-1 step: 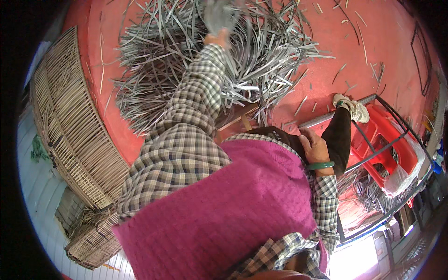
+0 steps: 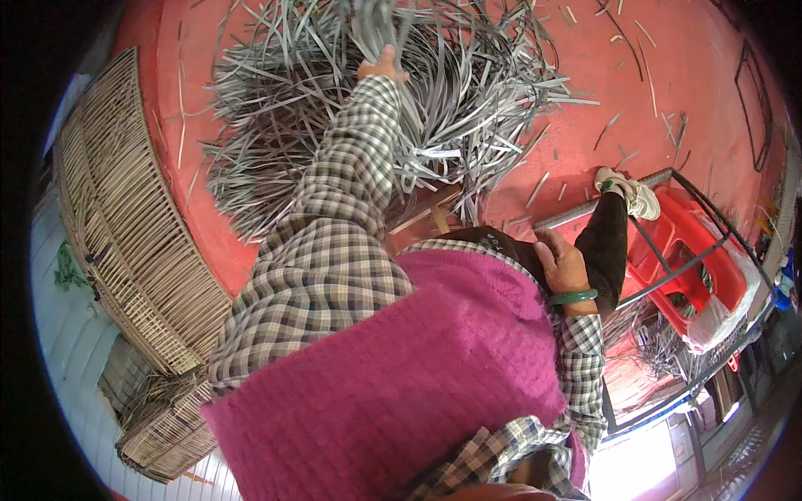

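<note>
My left hand reaches far forward over a big loose heap of flat grey strips on the floor. Its fingers are closed round a bundle of grey strips, whose upper part is smeared by motion and runs toward the top edge. My right hand, with a green bangle at the wrist, lies on my dark-trousered leg. Its fingers rest flat on the cloth, partly bent, and it holds nothing that I can see.
A woven cane panel stands along the left, with another woven piece below it. A wooden piece sits between me and the heap. At right are a metal frame and a red plastic stool. Strip scraps litter the red floor.
My left hand has shifted slightly to the left and upward with the bundle, which looks less blurred. The right hand stays on the leg.
</note>
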Demonstrator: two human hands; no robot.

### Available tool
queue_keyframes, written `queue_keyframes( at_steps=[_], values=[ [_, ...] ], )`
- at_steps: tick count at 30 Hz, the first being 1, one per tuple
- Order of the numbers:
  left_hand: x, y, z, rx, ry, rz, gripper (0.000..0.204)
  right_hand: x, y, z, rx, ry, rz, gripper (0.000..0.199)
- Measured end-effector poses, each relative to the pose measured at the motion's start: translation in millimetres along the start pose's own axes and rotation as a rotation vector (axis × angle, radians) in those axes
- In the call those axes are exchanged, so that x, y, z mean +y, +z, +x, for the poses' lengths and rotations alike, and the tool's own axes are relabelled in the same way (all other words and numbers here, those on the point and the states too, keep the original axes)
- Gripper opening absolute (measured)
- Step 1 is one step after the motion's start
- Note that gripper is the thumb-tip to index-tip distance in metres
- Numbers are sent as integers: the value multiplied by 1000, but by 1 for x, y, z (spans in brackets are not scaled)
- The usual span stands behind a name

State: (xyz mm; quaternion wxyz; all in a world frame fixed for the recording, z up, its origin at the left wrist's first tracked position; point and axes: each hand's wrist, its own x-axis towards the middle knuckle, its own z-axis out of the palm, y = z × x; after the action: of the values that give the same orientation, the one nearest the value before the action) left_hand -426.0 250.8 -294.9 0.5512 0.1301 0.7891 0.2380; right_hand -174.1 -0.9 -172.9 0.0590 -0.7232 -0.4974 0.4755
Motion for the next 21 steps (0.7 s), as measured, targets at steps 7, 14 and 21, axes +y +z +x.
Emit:
queue_keyframes(
  at_steps=[7, 14, 21],
  values=[
    [-26, 0, 0, -426, -63, -322, 53, 0, 0, 2, -16, 62, 105, 27],
    [-50, -1, 6, -649, -1, -133, 94, -1, 2, 4, -24, 34, 61, 26],
    [-44, -8, 9, -1011, 233, -90, 45, -3, 1, 4, -36, 22, 13, 26]
  ],
)
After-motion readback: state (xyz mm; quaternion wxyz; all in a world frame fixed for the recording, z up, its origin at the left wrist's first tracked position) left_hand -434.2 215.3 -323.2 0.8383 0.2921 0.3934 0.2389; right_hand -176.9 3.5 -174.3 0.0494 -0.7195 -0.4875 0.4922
